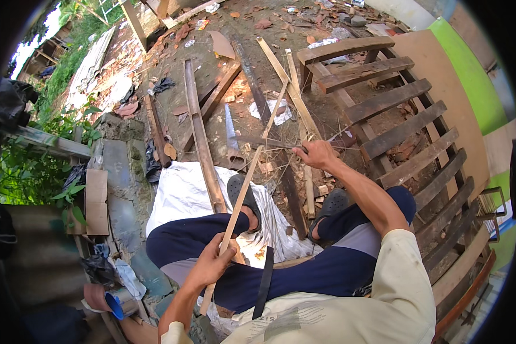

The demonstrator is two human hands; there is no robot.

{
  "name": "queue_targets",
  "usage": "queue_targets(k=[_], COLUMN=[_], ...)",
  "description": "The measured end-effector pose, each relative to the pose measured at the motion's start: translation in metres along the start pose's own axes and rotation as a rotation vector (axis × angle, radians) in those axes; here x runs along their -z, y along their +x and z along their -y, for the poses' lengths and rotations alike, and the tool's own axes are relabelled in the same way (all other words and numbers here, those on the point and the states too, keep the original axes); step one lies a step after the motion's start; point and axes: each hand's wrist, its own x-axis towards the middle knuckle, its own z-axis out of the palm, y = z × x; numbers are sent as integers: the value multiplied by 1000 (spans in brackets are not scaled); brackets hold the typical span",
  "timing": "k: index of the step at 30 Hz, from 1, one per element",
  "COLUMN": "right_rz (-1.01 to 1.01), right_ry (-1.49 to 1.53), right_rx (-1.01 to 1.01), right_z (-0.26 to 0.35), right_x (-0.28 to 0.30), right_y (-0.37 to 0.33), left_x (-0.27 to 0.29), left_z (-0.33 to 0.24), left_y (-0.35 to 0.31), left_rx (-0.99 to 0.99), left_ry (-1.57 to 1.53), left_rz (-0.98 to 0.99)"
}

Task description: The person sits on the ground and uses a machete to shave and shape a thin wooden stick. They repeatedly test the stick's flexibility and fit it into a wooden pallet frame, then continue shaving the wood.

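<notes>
My left hand is closed round the lower part of a long, thin bamboo strip, which slants up and away from my lap. In my right hand is a knife with a long dark blade pointing left. That blade crosses the strip partway along its upper half; whether it cuts in cannot be made out. Fine shavings hang around the blade and my right fist. Beneath my legs lies a white sack, with a split bamboo length resting over it.
A slatted wooden frame stands along the right. On the ground ahead are a handsaw, pale wooden strips, a dark beam, wood chips and leaves. A block wall runs on the left, near a blue cup.
</notes>
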Motion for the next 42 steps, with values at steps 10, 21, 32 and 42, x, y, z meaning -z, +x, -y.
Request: queue_targets(k=[10, 21, 32, 42], right_rz=[72, -65, 8, -94], right_ry=[-76, 12, 163, 148], right_rx=[-84, -203, 36, 365], right_z=[-19, 72, 135, 143], right_x=[28, 119, 105, 76], right_y=[23, 16, -87, -89], left_x=[13, -3, -16, -23], left_z=[37, 2, 1, 1], left_y=[-45, 34, 93, 91], left_rx=[-47, -395, -416, -401], left_ry=[-7, 285, -383, -281], left_rz=[29, -460, -178, -147])
